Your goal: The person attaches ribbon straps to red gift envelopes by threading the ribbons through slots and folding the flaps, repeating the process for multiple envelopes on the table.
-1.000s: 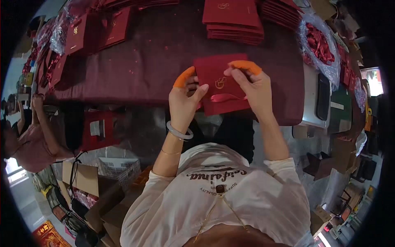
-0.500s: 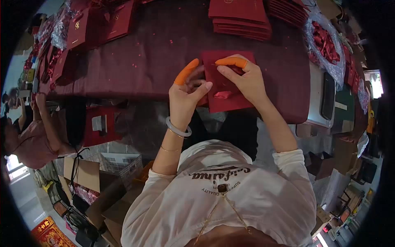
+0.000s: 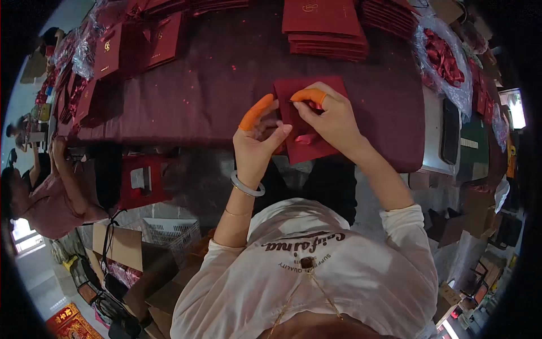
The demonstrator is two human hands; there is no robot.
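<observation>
At the near edge of the counter (image 3: 203,101), red pouch (image 3: 298,123), long axis pointing away from the person, sits beneath the nearer right hand (image 3: 332,116), thumb-finger grip pinched narrow, left hand (image 3: 257,138) at its left edge, hold can't be told.

My right hand (image 3: 333,121) brought its thumb and orange-capped finger together over a flat red bag (image 3: 312,153) on the dark red cloth (image 3: 220,107), above its pink ribbon (image 3: 306,138). My left hand (image 3: 254,144) had its thumb at the bag's left edge. Stacked bags (image 3: 322,20) lay beyond.
</observation>
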